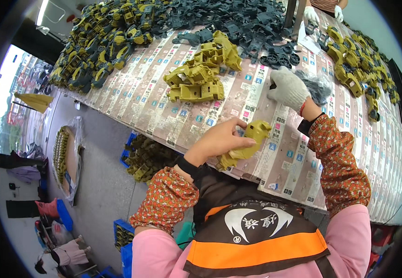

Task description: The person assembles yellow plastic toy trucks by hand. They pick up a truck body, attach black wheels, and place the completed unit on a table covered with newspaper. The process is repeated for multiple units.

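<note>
Head view: yellow shell (249,150) in the left hand, plenty of loose parts left

All places are told from that shell, which is held over the near edge of the counter (131,97); the left hand (219,138), bare, has its thumb and fingers clamped on it; the right hand (290,88), gloved, is apart from the left, beyond the shell and to its right, fingers curled; I cannot tell whether they grip anything.

Done, as I judge it: the heap of two-tone pieces (103,51), far beyond the shell to its left, and the two-tone pile (363,69), beyond it to its right, look like yellow shells already paired with dark parts.

Left, as I judge it: the shell in hand shows no dark part on its visible side, so this piece seems barely begun; a cluster of bare yellow shells (201,72) lies beyond it to the left; a broad heap of dark parts (229,23) spreads farther beyond; a few dark frames (279,59) and a clear bag (319,88) lie beyond it to the right, near the glove; a blue crate (128,150) to its left, below counter level, holds more yellowish pieces (150,157); the whole lot looks only partway through.
</note>
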`<action>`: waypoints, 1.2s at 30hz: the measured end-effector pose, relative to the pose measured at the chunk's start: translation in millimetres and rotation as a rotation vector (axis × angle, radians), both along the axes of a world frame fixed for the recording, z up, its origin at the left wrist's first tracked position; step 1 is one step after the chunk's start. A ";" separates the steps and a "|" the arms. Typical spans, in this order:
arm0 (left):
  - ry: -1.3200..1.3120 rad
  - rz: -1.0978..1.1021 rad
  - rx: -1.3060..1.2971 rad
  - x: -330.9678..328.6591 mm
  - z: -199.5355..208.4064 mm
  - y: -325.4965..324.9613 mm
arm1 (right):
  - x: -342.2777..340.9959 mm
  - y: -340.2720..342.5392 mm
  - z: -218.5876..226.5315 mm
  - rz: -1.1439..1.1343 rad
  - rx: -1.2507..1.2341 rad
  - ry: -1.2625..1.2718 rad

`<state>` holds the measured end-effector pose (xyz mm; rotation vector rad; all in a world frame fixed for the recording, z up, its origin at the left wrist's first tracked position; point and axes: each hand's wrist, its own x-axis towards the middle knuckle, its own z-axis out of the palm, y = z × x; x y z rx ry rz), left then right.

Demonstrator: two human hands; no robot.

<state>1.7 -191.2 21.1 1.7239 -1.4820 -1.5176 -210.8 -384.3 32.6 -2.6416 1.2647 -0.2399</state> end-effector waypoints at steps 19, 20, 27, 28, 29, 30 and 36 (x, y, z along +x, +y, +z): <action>1.075 0.492 0.122 -48.6 -2.6 78.7 | -46.3 154.9 22.6 -0.113 0.721 -0.778; 1.127 0.509 0.122 -49.2 -5.2 82.3 | -43.1 164.6 21.7 -0.130 0.759 -0.841; 1.075 0.555 0.004 -72.5 -3.0 98.8 | -26.2 184.9 2.0 -0.110 0.582 -0.878; 1.059 0.551 -0.005 -74.3 -3.2 99.8 | -24.9 187.0 0.8 -0.109 0.546 -0.865; 1.045 0.548 -0.011 -74.9 -3.6 100.2 | -24.1 189.0 -0.3 -0.109 0.511 -0.851; 1.031 0.555 -0.004 -75.0 -1.3 100.3 | -24.0 190.9 -0.4 -0.126 0.524 -0.852; 0.931 0.582 -0.128 -78.9 -19.0 101.0 | -23.2 195.7 -10.7 -0.145 0.637 -0.942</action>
